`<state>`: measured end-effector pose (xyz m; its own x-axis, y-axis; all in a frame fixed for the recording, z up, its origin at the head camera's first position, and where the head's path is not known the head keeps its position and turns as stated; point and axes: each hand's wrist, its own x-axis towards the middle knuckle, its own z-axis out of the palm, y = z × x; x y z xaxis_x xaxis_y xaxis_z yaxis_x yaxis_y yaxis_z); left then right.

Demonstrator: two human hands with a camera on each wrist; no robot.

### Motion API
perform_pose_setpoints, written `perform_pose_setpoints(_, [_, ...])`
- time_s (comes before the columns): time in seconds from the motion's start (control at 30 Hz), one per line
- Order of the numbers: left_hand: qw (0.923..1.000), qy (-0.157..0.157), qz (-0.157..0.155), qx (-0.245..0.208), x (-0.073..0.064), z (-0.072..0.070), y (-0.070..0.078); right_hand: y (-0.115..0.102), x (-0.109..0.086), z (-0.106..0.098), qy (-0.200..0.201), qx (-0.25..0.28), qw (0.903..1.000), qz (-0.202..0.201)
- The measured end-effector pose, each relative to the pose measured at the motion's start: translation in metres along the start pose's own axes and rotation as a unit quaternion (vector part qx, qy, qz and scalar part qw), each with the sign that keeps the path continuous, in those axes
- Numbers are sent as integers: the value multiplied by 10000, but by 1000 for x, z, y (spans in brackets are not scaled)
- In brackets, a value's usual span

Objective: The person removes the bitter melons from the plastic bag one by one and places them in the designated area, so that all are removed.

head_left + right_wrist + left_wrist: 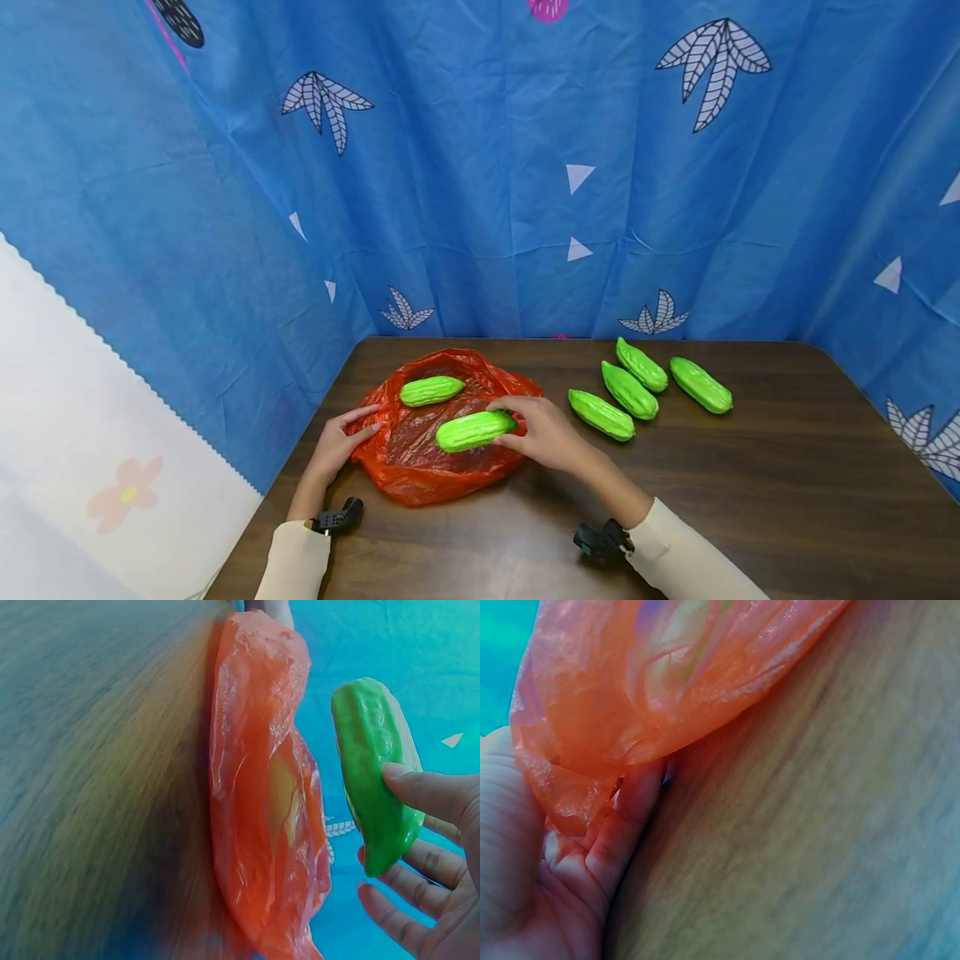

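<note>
Above the open red plastic bag (405, 492), my right hand (551, 433) holds a bright green bitter melon (474, 431) by one end, between thumb and fingers. The right wrist view shows this bitter melon (373, 742) raised clear of the bag (255, 802). Another bitter melon (431, 391) lies inside the bag toward its far side. At the bag's left edge, my left hand (334, 442) pinches the thin plastic between thumb and fingers. Close up in the left wrist view, the bag's edge (577, 787) is gathered between the thumb and fingers of the left hand (562, 885).
Several more bitter melons lie on the brown wooden table (780, 483) to the right of the bag, the nearest bitter melon (602, 415) just beyond my right wrist. A blue patterned curtain (495, 208) hangs along the table's back edge and sides.
</note>
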<state>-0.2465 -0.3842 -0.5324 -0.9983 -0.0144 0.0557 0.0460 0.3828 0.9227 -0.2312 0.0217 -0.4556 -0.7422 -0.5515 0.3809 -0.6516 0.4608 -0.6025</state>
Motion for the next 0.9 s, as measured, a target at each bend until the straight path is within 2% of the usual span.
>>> perform_pose_setpoints(0.23, [9999, 53, -31, -115, 1, 0, -1, 1, -12, -13, 6, 185, 9998, 4])
perform_pose_setpoints(0.4, [9999, 19, -74, -124, 0, 1, 0, -1, -21, -22, 18, 90, 10000, -1])
perform_pose_setpoints(0.57, [9999, 24, -140, -27, -1, 0, 0, -3, -28, -30, 24, -2, 10000, 71])
perform_pose_setpoints(0.9, [9997, 97, -24, 223, 0, 0, -1, -1, -45, -48, 181, -185, 9997, 47])
